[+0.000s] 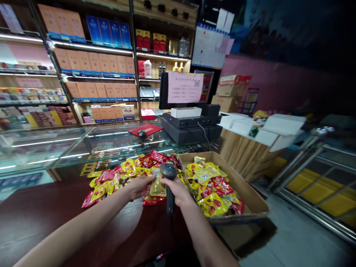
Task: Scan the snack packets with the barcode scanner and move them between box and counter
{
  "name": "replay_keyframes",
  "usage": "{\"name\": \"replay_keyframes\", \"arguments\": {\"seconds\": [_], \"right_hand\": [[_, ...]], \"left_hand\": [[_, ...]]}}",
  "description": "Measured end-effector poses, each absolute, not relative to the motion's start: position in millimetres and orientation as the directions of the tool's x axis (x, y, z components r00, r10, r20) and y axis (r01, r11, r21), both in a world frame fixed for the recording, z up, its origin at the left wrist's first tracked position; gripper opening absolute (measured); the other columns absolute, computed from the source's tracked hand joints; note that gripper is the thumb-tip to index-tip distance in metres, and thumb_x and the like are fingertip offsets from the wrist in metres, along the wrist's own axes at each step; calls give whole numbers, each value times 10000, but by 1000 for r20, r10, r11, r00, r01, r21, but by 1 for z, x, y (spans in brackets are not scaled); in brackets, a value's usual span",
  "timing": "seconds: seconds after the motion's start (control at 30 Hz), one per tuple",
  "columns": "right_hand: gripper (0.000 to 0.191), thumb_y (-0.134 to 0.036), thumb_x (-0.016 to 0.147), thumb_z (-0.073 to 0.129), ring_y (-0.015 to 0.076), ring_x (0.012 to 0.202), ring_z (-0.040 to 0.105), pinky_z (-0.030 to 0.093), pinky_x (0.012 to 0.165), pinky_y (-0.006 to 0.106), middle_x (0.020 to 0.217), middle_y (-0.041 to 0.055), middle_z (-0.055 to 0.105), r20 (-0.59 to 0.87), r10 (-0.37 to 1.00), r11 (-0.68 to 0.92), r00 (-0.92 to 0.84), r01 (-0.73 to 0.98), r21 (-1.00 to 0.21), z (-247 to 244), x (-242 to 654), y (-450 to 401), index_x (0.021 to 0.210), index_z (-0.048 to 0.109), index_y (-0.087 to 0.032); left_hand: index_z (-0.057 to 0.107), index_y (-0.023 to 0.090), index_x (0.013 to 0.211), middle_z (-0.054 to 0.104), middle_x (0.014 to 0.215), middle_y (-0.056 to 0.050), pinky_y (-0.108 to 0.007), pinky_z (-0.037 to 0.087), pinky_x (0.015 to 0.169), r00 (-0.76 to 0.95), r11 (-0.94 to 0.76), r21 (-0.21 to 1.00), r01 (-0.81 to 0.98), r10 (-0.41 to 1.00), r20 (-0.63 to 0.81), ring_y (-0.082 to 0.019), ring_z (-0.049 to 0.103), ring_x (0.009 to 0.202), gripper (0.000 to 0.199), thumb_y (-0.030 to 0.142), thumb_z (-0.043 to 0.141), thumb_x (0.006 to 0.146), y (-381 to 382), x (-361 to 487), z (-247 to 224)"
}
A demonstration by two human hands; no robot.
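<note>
My left hand (139, 186) is closed on the edge of a gold snack packet (157, 188) with a small red mark, held low over the table. Close by on its right, my right hand (179, 192) is closed around a dark handheld barcode scanner (170, 198). A blue light shows on the scanner's rounded head, and the thumb crosses its handle near the packet. The far fingers of both hands are hidden. Behind them spreads a pile of red and yellow snack packets (107, 185). To the right, an open cardboard box (241, 181) holds more such packets.
The dark red table (63, 218) meets a glass display counter (80, 148). On the counter are a mouse (142, 133) on a red mat and a monitor (164, 92) with cash-register equipment. Stocked shelves stand behind. A metal railing (299, 167) is at right.
</note>
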State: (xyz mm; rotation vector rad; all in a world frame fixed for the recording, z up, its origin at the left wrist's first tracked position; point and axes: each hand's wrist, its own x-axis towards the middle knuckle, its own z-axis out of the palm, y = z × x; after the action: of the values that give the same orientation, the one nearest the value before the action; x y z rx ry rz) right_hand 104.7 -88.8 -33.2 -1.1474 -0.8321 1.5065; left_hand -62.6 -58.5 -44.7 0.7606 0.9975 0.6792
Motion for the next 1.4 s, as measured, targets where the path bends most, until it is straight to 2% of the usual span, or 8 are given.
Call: {"name": "replay_keyframes", "arguments": {"seconds": [0.2,0.3,0.4,0.57,0.8,1.1,1.23,1.4], "right_hand": [[341,-215,548,768,130,540,604,492,566,247,593,-14,645,-241,970,-202,15,-498,-843,17,168,-86,864,666,-138],[332,-196,558,780,108,527,594,482,542,213,622,-8,661,-184,975,-90,128,-525,-846,33,215,-87,865,668,-135],[329,-197,572,780,143,597,634,501,568,235,675,15,688,-160,951,10,265,-544,-839,38,258,-91,876,668,-144],[314,-192,570,780,138,641,629,491,552,216,744,20,702,-178,888,77,424,-519,-851,33,290,-100,866,681,-155],[347,-220,571,783,144,759,640,517,671,231,868,40,701,-202,971,-105,128,-533,-839,16,226,-94,901,695,-159],[325,-204,544,795,125,688,617,497,633,220,790,34,691,-357,920,-391,-160,-425,-817,-42,123,-95,847,694,-146],[334,-210,555,790,110,653,599,486,608,219,754,12,666,-425,885,-466,-191,-372,-803,-66,110,-98,865,679,-154],[347,-221,585,772,148,771,644,504,679,253,822,33,680,-477,855,-519,-206,-356,-777,-80,110,-100,910,670,-155]], "left_hand": [[614,80,1020,676,979,-166,-344,496,817,659,679,721,-141,608,-443,-245,643,919,591,614,462,819,-20,-13,17],[591,64,1083,657,1047,-188,-350,482,824,705,667,739,-96,569,-422,-260,619,986,683,653,340,843,-4,41,36],[571,60,1128,617,1140,-211,-386,450,883,742,639,769,-27,528,-412,-290,560,1095,771,699,259,830,8,98,39],[524,70,1194,447,1360,-230,-467,375,969,664,578,814,51,590,-460,-331,407,1262,767,696,278,825,24,130,23],[569,87,1125,527,1274,-204,-431,393,955,571,637,770,-39,647,-505,-322,462,1211,697,678,384,806,17,28,2],[559,73,1139,613,1120,-182,-435,421,922,378,679,689,-253,725,-576,-295,537,1106,618,596,409,845,-55,-99,-26],[576,59,1115,641,1043,-163,-413,420,931,364,660,667,-346,749,-553,-265,580,1026,531,511,452,866,-81,-119,-42],[575,67,1154,558,1261,-181,-373,379,1000,336,579,653,-488,815,-471,-257,512,1175,480,449,472,880,-95,-118,-67]]}}
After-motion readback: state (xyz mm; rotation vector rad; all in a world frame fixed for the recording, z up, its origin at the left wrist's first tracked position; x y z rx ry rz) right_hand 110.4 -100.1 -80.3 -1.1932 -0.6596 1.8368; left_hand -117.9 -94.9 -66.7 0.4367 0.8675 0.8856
